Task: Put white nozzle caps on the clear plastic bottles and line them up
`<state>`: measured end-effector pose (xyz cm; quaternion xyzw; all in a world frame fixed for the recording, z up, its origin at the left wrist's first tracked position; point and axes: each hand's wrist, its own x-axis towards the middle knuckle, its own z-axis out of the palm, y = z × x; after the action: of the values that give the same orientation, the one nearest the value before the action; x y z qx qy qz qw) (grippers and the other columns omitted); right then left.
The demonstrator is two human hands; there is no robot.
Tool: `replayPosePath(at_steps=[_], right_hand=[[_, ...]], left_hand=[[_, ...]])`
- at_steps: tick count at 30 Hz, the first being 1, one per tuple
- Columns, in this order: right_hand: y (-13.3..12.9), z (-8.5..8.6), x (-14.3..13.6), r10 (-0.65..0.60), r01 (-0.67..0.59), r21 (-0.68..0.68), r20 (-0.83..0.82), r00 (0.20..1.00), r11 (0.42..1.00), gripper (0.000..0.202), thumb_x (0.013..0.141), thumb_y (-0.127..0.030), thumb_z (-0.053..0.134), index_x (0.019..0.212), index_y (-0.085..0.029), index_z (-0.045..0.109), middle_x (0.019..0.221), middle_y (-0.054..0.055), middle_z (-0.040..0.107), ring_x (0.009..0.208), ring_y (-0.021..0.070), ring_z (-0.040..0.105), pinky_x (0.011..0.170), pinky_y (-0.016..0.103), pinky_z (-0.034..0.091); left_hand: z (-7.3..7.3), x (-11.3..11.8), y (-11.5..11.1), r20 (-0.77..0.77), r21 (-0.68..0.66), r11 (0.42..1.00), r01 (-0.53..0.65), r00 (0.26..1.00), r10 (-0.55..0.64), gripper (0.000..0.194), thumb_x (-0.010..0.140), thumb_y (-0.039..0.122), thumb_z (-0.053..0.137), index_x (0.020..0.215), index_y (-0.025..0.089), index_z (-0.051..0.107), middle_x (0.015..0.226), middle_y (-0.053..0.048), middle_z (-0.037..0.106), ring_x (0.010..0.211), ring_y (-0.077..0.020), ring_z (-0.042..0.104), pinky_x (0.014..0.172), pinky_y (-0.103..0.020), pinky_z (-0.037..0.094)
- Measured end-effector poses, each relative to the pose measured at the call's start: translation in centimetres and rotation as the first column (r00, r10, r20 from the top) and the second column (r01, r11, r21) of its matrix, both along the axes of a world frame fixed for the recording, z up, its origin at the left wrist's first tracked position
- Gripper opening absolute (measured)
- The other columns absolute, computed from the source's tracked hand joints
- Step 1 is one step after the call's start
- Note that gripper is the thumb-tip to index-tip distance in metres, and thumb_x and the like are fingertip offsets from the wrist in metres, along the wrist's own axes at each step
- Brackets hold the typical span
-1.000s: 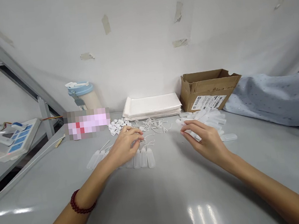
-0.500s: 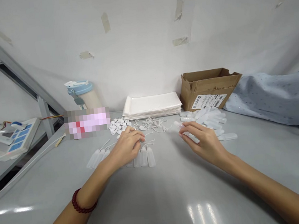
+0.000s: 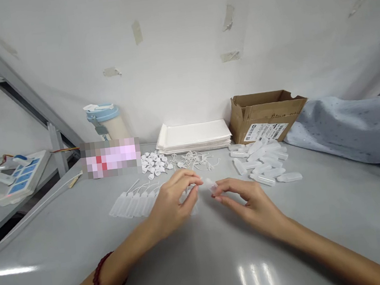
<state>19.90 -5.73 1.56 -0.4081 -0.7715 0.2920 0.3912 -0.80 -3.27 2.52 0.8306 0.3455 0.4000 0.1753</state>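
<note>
Take the spot between the two hands as the centre of the clock, with twelve towards the wall; the right hand [image 3: 251, 199] has swung in from about three o'clock, bringing a small clear bottle [image 3: 211, 186] with it; half a second ago it was beside the loose bottles [image 3: 263, 166], which now lie uncovered between two and three o'clock.

The left hand [image 3: 176, 201] has drawn slightly towards the right and the near edge of the table [image 3: 223, 257], baring more of the caps [image 3: 154, 162] at ten o'clock; the row of bottles [image 3: 137, 204] with strings at their tops lies at nine, its near end partly hidden by that hand.

The bottle is at the very centre, tilted and off the table, pinched in the right fingers with its narrow end towards the left ones; the left fingertips are drawn close together just beside it, though the view does not settle whether they grip anything small or touch the bottle.

The tangled strings [image 3: 192, 161] lie at twelve, in front of a stack of flat white packets [image 3: 194, 137]; with the bottle now within reach of both hands, the work seems to have turned from fetching to two-handed handling.
</note>
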Motion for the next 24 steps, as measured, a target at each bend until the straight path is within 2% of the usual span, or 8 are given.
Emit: replayPosePath(at_steps=[3, 5, 11, 13, 19, 24], right_hand=[[-0.60, 0.01, -0.63, -0.011, 0.011, -0.103, 0.001, 1.000, 0.995, 0.008, 0.087, -0.020, 0.057, 0.094, -0.023, 0.061, 0.091, 0.002, 0.069, 0.087, 0.0161, 0.065, 0.055, 0.021, 0.048], [-0.85, 0.01, -0.87, -0.017, 0.016, -0.166, -0.006, 1.000, 0.986, 0.013, 0.086, -0.023, 0.059, 0.099, -0.023, 0.057, 0.095, 0.002, 0.069, 0.088, 0.0163, 0.066, 0.048, 0.020, 0.044], [-1.16, -0.12, -1.07, 0.039, -0.066, -0.254, -0.110, 0.993, 0.965, 0.042, 0.086, -0.023, 0.059, 0.124, -0.024, 0.042, 0.097, 0.003, 0.070, 0.089, 0.0152, 0.067, 0.074, 0.029, 0.054], [-1.19, -0.26, -1.04, 0.059, -0.087, -0.248, -0.121, 0.991, 0.965, 0.047, 0.087, -0.022, 0.058, 0.130, -0.024, 0.039, 0.099, 0.004, 0.070, 0.090, 0.0156, 0.067, 0.077, 0.031, 0.054], [-1.14, -0.62, -0.88, 0.011, -0.019, -0.153, -0.051, 0.999, 0.988, 0.039, 0.087, -0.022, 0.057, 0.125, -0.022, 0.052, 0.101, 0.005, 0.071, 0.088, 0.0166, 0.067, 0.074, 0.032, 0.054], [-1.16, -0.59, -1.00, -0.043, 0.013, -0.282, -0.100, 0.994, 0.959, 0.033, 0.086, -0.028, 0.059, 0.119, -0.023, 0.056, 0.104, 0.008, 0.070, 0.090, 0.0207, 0.068, 0.061, 0.030, 0.054]], left_hand=[[-0.03, 0.37, -0.58, 0.045, -0.015, 1.000, 0.007, 0.999, -0.007, 0.015, 0.088, 0.008, 0.048, 0.091, 0.016, 0.060, 0.088, -0.003, 0.063, 0.082, -0.0122, 0.059, 0.075, -0.024, 0.049], [0.01, 0.34, -0.74, 0.059, -0.056, 0.998, -0.010, 0.998, 0.013, 0.013, 0.088, 0.009, 0.049, 0.092, 0.017, 0.059, 0.085, -0.001, 0.063, 0.078, -0.0103, 0.059, 0.073, -0.022, 0.049], [0.18, -0.05, -0.66, 0.094, -0.174, 0.983, 0.049, 0.995, -0.033, 0.014, 0.089, 0.012, 0.053, 0.097, 0.017, 0.062, 0.087, -0.001, 0.065, 0.079, -0.0102, 0.061, 0.073, -0.022, 0.051], [0.32, -0.11, -0.63, 0.100, -0.189, 0.979, 0.076, 0.993, -0.058, 0.015, 0.088, 0.012, 0.053, 0.096, 0.017, 0.064, 0.086, -0.002, 0.065, 0.078, -0.0107, 0.060, 0.071, -0.023, 0.050], [0.57, 0.04, -0.87, 0.112, -0.102, 0.989, 0.105, 0.989, -0.094, 0.015, 0.086, 0.007, 0.054, 0.091, 0.015, 0.066, 0.088, -0.004, 0.064, 0.080, -0.0112, 0.060, 0.072, -0.024, 0.049], [0.14, 0.15, -0.98, 0.122, 0.040, 0.995, 0.094, 0.988, -0.098, 0.014, 0.084, 0.003, 0.056, 0.087, 0.014, 0.065, 0.086, -0.004, 0.064, 0.078, -0.0108, 0.061, 0.069, -0.023, 0.049]])
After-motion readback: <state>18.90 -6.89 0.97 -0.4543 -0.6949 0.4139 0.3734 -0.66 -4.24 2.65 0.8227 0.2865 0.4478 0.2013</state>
